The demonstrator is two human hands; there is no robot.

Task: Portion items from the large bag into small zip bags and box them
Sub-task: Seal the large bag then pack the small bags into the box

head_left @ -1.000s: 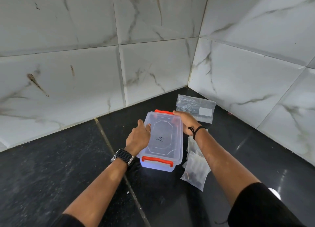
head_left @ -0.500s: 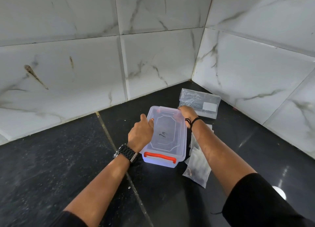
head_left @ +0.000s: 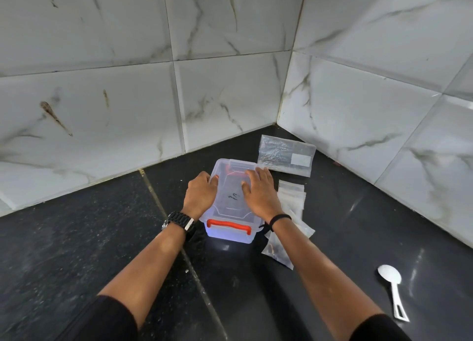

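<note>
**Both hands on the box lid**

Near the desk's [head_left: 76, 238] back corner, the left hand [head_left: 199, 199] grips the clear box [head_left: 230, 207], fingers curled over its side. The right hand [head_left: 261, 194] lies flat, fingers straight, seemingly pressing. Small zip bags [head_left: 291, 194] lie just beside.

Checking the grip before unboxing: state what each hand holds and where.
The left hand grips the clear box along its left lid edge. The right hand lies flat on the lid's right side, pressing rather than gripping.
</note>
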